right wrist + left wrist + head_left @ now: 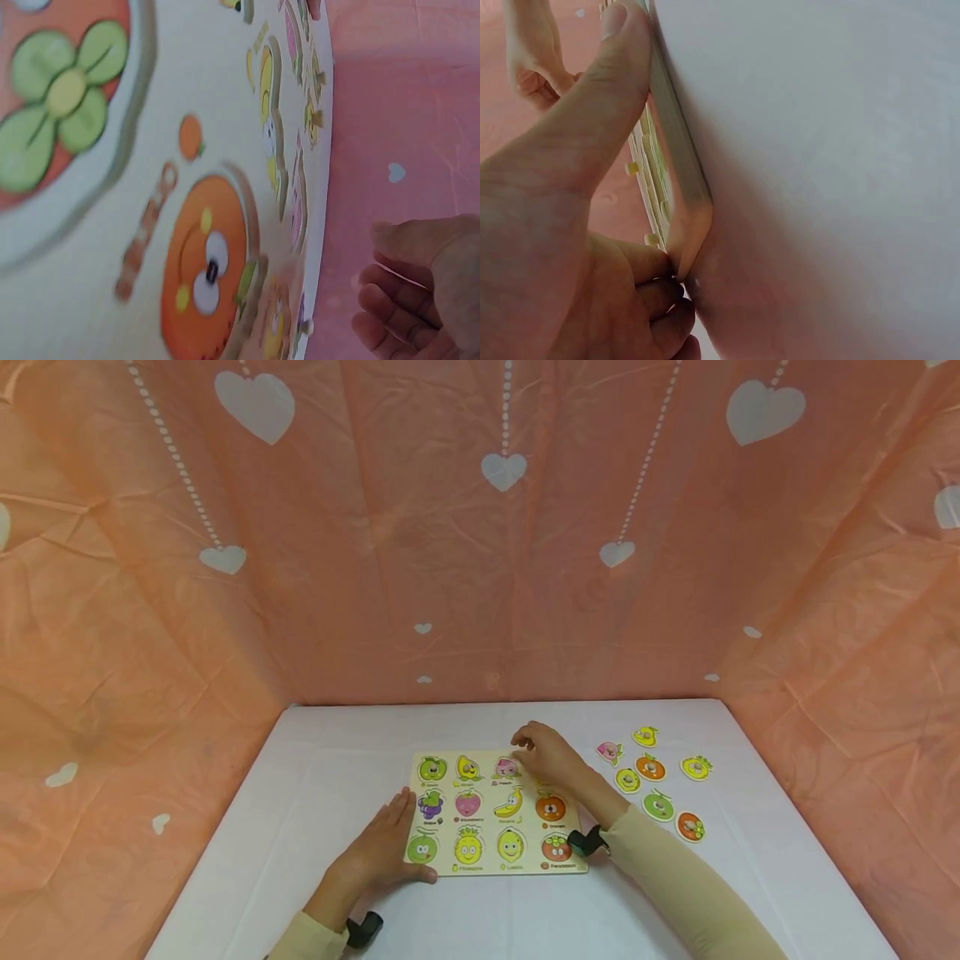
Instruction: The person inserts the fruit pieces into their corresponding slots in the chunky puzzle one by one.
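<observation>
A wooden fruit puzzle board (491, 852) lies on the white table. My left hand (378, 843) holds its near left corner, the thumb along the front edge and the fingers against the left side; the left wrist view shows those fingers bent at the corner. Over the board's far edge is my right hand (551, 756), fingers loosely bent and holding nothing, close to the peach picture (507, 767). The right forearm crosses the board's right side and hides the top right picture. Knobs show on the apple piece (432, 768) and the mango-like yellow piece (468, 767).
Several loose fruit pieces lie right of the board, among them a pink peach (610, 752), a yellow pear (645, 737), an orange (650, 767), a pineapple (697, 767) and a persimmon (690, 827). A pink cloth with hearts (450, 593) hangs behind the table.
</observation>
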The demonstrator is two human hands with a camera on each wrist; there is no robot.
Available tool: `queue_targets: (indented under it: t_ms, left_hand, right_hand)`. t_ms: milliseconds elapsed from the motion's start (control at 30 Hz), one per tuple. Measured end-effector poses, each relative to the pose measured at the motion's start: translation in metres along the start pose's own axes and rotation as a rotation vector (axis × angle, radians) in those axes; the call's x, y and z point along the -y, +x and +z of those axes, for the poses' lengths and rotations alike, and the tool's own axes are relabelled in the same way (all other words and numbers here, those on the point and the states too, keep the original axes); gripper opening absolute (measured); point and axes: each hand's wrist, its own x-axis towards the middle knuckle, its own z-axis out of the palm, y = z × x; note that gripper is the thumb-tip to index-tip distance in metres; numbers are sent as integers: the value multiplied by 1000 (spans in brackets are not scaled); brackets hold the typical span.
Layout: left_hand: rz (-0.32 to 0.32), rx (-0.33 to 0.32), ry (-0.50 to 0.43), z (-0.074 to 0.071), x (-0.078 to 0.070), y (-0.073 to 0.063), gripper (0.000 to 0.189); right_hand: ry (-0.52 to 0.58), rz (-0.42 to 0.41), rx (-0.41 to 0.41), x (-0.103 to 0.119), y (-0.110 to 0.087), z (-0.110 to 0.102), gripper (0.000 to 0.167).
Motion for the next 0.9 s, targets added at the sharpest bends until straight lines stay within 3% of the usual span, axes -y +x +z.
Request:
queue_targets:
  t_ms: [667, 900]
  left_hand:
    - [-14, 6, -17, 2, 3, 2, 138]
    - [-13, 5, -26, 1, 2, 2, 139]
  right_hand:
    - [34, 74, -41, -32, -15, -26, 20]
    - [-12, 86, -62, -42, -22, -37, 22]
